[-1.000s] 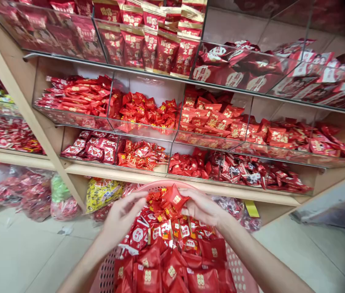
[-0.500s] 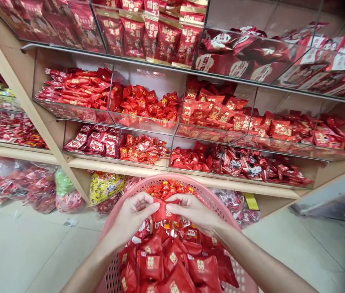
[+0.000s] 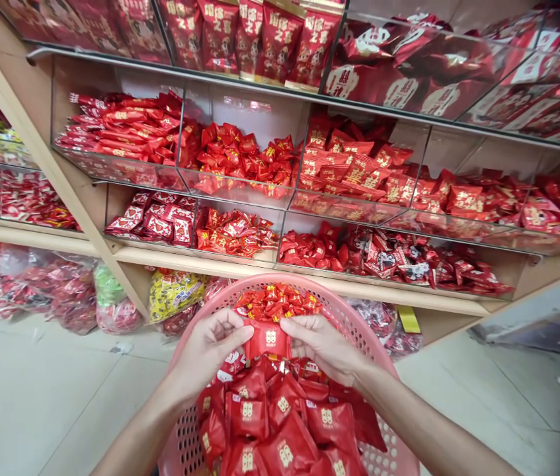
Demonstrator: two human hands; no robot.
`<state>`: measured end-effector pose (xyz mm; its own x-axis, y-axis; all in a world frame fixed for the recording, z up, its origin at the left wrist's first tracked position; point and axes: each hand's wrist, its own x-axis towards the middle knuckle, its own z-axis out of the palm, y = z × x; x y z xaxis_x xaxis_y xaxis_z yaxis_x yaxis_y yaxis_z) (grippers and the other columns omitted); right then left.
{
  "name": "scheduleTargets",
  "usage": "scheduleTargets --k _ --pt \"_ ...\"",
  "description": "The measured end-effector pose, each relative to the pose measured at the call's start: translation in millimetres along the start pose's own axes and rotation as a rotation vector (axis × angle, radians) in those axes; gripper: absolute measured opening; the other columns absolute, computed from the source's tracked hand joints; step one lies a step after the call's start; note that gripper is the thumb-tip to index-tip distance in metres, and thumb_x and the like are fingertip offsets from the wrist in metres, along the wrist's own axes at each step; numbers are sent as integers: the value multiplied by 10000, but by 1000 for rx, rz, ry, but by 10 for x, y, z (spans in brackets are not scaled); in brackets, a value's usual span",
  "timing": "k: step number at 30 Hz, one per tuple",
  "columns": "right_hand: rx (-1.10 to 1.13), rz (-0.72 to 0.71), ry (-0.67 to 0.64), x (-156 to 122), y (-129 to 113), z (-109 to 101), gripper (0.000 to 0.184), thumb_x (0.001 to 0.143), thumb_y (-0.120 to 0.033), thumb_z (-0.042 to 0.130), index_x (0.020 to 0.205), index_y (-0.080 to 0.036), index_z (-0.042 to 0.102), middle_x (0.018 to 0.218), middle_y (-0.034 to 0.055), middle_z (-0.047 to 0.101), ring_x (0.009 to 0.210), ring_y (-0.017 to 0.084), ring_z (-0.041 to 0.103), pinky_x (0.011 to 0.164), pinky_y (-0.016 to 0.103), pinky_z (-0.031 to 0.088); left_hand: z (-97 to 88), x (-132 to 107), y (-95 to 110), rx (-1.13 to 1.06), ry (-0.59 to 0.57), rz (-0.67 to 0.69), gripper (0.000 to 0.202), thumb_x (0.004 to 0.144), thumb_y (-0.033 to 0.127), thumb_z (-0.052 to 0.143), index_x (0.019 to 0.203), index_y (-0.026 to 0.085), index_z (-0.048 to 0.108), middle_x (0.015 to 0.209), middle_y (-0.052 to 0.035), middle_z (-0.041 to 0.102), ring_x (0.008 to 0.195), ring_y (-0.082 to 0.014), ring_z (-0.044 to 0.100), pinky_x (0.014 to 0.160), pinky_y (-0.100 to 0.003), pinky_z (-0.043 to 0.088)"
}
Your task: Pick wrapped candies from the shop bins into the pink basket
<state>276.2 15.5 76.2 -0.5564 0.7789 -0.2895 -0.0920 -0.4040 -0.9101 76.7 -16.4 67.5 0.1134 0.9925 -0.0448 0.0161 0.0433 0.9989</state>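
A pink plastic basket [image 3: 359, 325] sits in front of me, filled with several red candy packets [image 3: 284, 416] printed with gold characters. Both hands meet over its far half on one red packet [image 3: 270, 338]. My left hand [image 3: 210, 350] pinches the packet's left edge with curled fingers. My right hand [image 3: 322, 347] pinches its right edge the same way. Smaller red wrapped sweets [image 3: 274, 303] lie heaped at the basket's far rim, just beyond the held packet.
Wooden shelves [image 3: 240, 268] with clear acrylic bins [image 3: 240, 192] of red sweets rise behind the basket. Bags of candy, one yellow [image 3: 173, 294] and one green [image 3: 108, 285], lie under the lowest shelf. Pale tiled floor [image 3: 36, 396] spreads to the left and right.
The view has tilted down, so the shelves sit higher and the basket shows more. My hands came together from a loose handful of small sweets onto one packet.
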Motion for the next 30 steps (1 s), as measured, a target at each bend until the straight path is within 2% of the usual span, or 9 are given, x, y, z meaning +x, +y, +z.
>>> scheduleTargets --k 4,8,11,15,19,22,25,28,30 --pt "-52 52 -21 -81 8 21 306 679 -415 689 698 -112 653 636 1 623 545 56 558 590 202 482 -38 -81 -36 10 -14 -25 239 752 351 594 683 145 493 618 38 497 575 -68 434 557 -191 351" --pt "-126 113 14 -121 84 24 343 595 -419 744 663 -105 624 587 19 642 527 102 611 518 204 490 -80 -183 -59 22 -13 -48 247 745 348 598 655 143 494 601 38 481 566 -64 414 545 -184 340" --pt "-141 112 -8 -125 137 16 357 606 -433 734 663 -99 621 635 59 675 568 136 647 500 198 485 -100 -242 -65 37 6 -63 253 739 353 598 638 142 500 579 43 461 550 -60 388 526 -177 327" --pt "-141 78 -4 -142 146 41 389 586 -460 737 661 -95 628 625 62 674 553 129 642 495 192 478 -98 -288 -93 36 16 -67 266 734 375 598 637 145 508 557 50 451 527 -55 373 508 -171 324" --pt "-147 115 -17 -225 158 106 425 575 -487 732 651 -86 616 590 63 658 534 131 634 482 192 467 -160 -350 -125 73 -37 -102 273 728 398 602 638 148 537 577 31 517 552 -71 448 534 -178 375" --pt "-149 199 -76 -315 242 142 439 568 -502 727 637 -90 593 572 51 638 513 125 619 477 199 461 -306 -406 -124 157 1 -114 263 745 421 579 825 173 610 789 -15 639 750 -131 576 691 -214 451" --pt "-181 277 -149 -394 375 162 434 569 -512 717 583 -109 556 528 1 582 440 71 539 444 176 414 -486 -441 -114 205 155 -118 346 738 477 561 949 205 601 969 -31 650 935 -189 588 817 -267 468" --pt "-335 236 -191 -457 459 184 436 618 -468 697 464 -133 464 414 -83 371 367 5 317 359 139 220 -626 -447 -123 240 239 -125 381 703 516 575 936 216 612 1022 -30 648 1018 -223 569 908 -316 448" --pt "-479 202 -190 -479 439 195 496 639 -437 688 398 -147 365 392 -95 234 367 7 210 351 167 129 -684 -438 -144 259 273 -139 404 682 537 580 934 223 619 1035 -28 649 1035 -234 564 952 -349 426"
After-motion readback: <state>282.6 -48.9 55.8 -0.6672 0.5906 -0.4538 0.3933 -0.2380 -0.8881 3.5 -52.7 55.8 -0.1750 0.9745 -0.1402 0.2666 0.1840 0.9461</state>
